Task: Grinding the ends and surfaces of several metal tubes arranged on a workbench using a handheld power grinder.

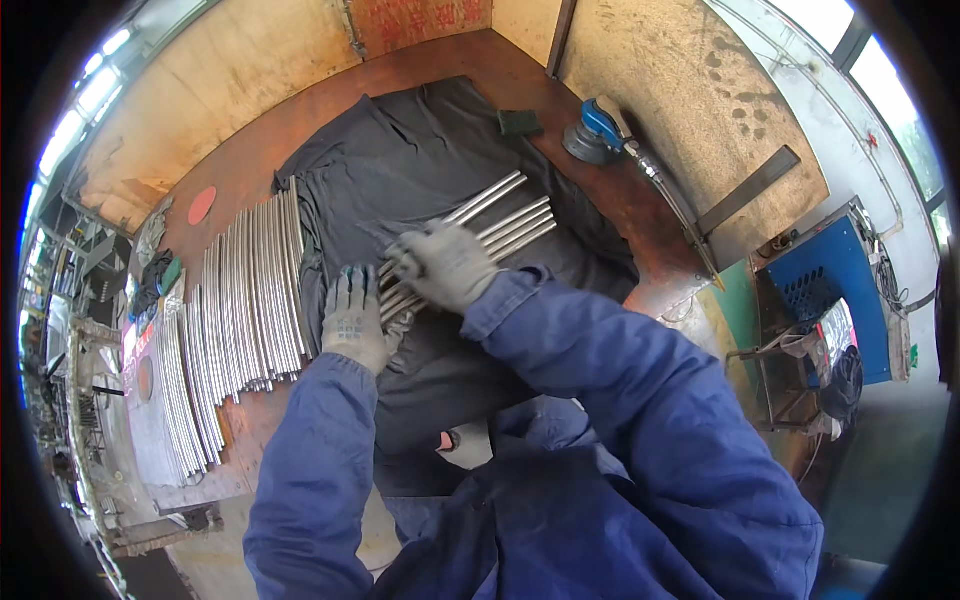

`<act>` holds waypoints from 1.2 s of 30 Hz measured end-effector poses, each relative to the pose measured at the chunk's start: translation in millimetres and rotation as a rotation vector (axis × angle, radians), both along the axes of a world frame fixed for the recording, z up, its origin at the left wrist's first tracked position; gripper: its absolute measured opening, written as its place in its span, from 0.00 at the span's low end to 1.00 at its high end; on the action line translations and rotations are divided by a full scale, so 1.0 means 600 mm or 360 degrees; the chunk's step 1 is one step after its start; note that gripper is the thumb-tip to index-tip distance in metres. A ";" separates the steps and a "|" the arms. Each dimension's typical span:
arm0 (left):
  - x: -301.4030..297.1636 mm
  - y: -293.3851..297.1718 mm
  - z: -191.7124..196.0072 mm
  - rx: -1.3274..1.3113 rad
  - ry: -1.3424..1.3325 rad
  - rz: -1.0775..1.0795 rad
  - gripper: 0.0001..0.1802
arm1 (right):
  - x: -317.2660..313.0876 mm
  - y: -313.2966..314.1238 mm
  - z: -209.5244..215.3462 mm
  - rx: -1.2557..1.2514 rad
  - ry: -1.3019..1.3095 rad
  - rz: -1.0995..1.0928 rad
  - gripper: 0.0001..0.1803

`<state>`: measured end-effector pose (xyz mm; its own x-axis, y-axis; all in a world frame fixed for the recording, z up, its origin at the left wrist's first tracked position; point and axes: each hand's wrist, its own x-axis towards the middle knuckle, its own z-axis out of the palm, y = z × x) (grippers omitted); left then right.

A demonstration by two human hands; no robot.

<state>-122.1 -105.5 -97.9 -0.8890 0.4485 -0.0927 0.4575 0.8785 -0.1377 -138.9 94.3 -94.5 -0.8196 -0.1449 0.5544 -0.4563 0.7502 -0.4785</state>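
Several shiny metal rods [517, 231] lie slantwise on a dark cloth [400, 150] in front of me. My right hand [447, 266], in a grey work glove, rests over them with its fingers curled round some of the rods, partly blurred. Beside their lower left ends lies my left hand [356, 322], also gloved, its fingers stretched out and its thumb apart. The rods' near ends pass under and between the two hands, so their grip there is partly hidden.
A long row of metal rods [250, 290] lies at the left on the brown tabletop [240, 180]. Toward the back right are a blue handheld sander [597, 132] with its hose and a dark green pad [520, 122]. Boards [690, 90] wall the back and right.
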 end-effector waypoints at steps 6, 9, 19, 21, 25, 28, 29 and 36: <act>0.004 -0.014 -0.030 0.0330 0.0081 -0.0053 0.46 | -0.019 0.206 -0.005 0.0054 -0.0042 -0.0600 0.10; -0.010 -0.001 -0.024 0.0408 0.0096 -0.0072 0.46 | -0.056 0.251 -0.038 -0.0764 -0.0403 -0.0487 0.10; -0.023 -0.038 -0.035 0.0250 0.0123 -0.0100 0.46 | 0.021 -0.043 -0.007 0.0080 0.0088 0.0169 0.13; -0.020 -0.016 -0.032 0.0453 0.0098 -0.0094 0.45 | 0.023 0.011 -0.003 0.0123 0.0033 0.0061 0.10; -0.021 -0.017 -0.028 0.0429 0.0123 -0.0064 0.44 | -0.003 0.150 0.000 0.0015 -0.0036 -0.0306 0.07; -0.023 -0.004 -0.026 0.0479 0.0108 -0.0115 0.43 | -0.035 0.260 -0.031 -0.0147 -0.0286 -0.0801 0.12; -0.023 -0.005 -0.027 0.0474 0.0117 -0.0095 0.43 | -0.032 0.260 -0.028 -0.0150 -0.0282 -0.0780 0.12; 0.007 -0.028 0.023 0.0590 0.0253 -0.0085 0.49 | 0.018 0.120 0.031 0.0386 0.0067 -0.0580 0.12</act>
